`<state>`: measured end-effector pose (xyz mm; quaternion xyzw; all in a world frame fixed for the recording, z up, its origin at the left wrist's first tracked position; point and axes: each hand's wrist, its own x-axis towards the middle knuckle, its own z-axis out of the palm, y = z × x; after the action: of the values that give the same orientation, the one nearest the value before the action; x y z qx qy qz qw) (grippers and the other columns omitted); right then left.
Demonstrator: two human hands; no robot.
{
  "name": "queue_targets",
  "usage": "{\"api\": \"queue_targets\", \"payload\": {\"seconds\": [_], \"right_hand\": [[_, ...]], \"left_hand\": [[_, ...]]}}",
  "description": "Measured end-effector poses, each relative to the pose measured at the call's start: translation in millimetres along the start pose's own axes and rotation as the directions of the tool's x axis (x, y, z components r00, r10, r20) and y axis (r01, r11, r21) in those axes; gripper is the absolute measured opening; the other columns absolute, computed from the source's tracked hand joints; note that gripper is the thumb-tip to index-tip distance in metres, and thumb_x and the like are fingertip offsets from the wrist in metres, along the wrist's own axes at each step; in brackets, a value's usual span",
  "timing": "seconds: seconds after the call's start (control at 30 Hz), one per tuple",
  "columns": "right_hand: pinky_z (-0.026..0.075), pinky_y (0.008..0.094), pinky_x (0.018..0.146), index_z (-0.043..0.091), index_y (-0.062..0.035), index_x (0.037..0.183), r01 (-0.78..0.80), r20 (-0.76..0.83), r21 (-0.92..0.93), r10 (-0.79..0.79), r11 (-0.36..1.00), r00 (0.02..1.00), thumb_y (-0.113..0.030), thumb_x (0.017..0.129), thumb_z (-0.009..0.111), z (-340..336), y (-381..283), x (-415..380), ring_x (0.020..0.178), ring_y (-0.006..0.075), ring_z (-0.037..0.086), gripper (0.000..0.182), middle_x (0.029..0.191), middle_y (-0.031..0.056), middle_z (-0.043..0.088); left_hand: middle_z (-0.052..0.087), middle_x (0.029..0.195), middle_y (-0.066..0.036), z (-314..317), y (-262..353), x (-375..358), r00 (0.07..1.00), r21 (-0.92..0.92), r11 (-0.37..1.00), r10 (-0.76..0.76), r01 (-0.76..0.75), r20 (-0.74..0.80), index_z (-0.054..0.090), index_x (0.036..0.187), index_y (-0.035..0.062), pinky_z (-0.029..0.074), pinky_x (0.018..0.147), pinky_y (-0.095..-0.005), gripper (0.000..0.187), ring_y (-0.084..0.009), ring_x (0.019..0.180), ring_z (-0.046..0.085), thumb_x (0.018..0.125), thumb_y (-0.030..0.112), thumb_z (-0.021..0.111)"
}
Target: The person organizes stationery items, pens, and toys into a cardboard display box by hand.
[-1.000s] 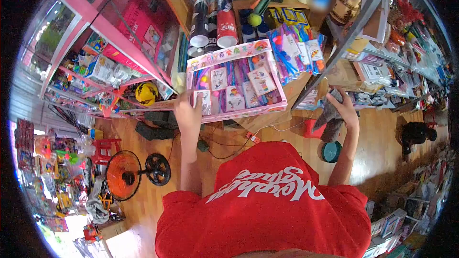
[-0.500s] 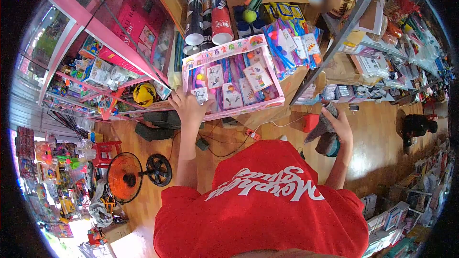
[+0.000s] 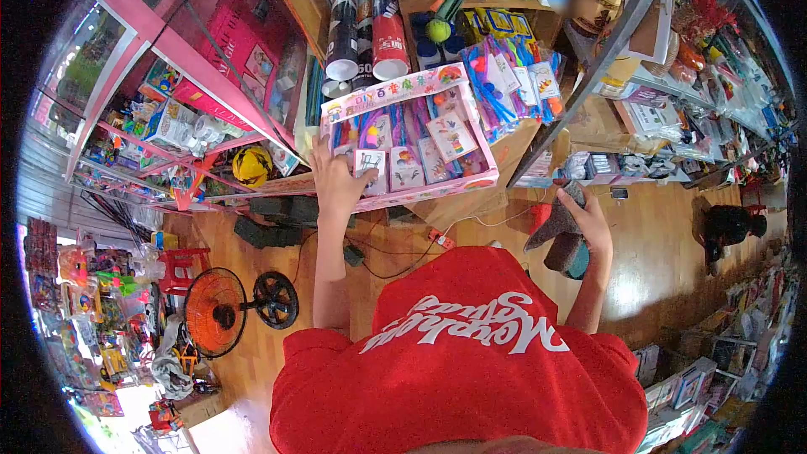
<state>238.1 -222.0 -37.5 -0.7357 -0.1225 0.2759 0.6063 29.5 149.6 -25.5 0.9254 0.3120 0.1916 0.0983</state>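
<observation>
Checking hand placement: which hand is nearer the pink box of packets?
Left. The left hand touches the pink box at its near left corner; the right hand, holding a grey cloth-like item, is apart, off to the box's right.

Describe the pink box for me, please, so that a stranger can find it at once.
From the red shirt at the bottom, look up to the left hand. The hand is at the near left corner of a shallow pink box filled with small packets. Its printed pink rim sets it apart from the loose plastic bags just right of it.
</observation>
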Motion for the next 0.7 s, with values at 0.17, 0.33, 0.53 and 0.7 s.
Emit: {"api": "queue_targets", "payload": {"seconds": [0.17, 0.33, 0.53, 0.7], "right_hand": [[0.046, 0.0262, 0.069, 0.058, 0.0023, 0.112, -0.031, -0.010, 0.001, 0.031, 1.000, 0.999, -0.031, 0.086, 0.067, 0, -4, -2, 0.077, 0.0101, 0.056, 0.044, 0.088, 0.0039, 0.062], [0.045, 0.0253, 0.067, 0.059, 0.0021, 0.109, 0.000, -0.022, -0.003, 0.000, 1.000, 1.000, -0.032, 0.087, 0.066, 3, -8, -6, 0.076, 0.0101, 0.057, 0.041, 0.086, 0.0035, 0.062], [0.046, 0.0250, 0.068, 0.060, 0.0025, 0.106, -0.108, -0.047, 0.030, 0.109, 0.994, 0.993, -0.034, 0.089, 0.063, 4, -26, -18, 0.076, 0.0100, 0.058, 0.040, 0.088, 0.0039, 0.063], [0.050, 0.0284, 0.074, 0.059, -0.0002, 0.105, 0.108, -0.128, 0.522, -0.048, 0.846, 0.991, -0.029, 0.092, 0.059, 38, -57, -47, 0.085, 0.0129, 0.063, 0.032, 0.097, 0.0067, 0.065]], "left_hand": [[0.059, 0.086, -0.014, 1, -3, 15, 0.983, -0.424, 0.887, -0.157, 0.181, 0.093, 0.061, 0.083, -0.0045, 0.044, 0.073, -0.0323, 0.024, -0.0219, 0.083, 0.059, 0.083, 0.019, 0.067], [0.060, 0.085, -0.002, -4, -12, 22, 0.923, -0.765, 0.523, -0.141, 0.376, 0.357, 0.058, 0.095, -0.0019, 0.043, 0.070, -0.0238, 0.022, -0.0082, 0.082, 0.057, 0.088, 0.019, 0.062], [0.061, 0.093, -0.004, -32, 12, 0, 0.845, -0.864, -0.093, -0.181, 0.495, 0.503, 0.057, 0.103, 0.0032, 0.047, 0.074, -0.0243, 0.023, -0.0109, 0.086, 0.060, 0.085, 0.017, 0.061], [0.060, 0.090, -0.005, -27, 62, -28, 0.868, -0.879, -0.197, -0.168, 0.435, 0.467, 0.051, 0.085, 0.0071, 0.050, 0.071, -0.0268, 0.006, -0.0125, 0.080, 0.061, 0.081, 0.009, 0.053]]}}
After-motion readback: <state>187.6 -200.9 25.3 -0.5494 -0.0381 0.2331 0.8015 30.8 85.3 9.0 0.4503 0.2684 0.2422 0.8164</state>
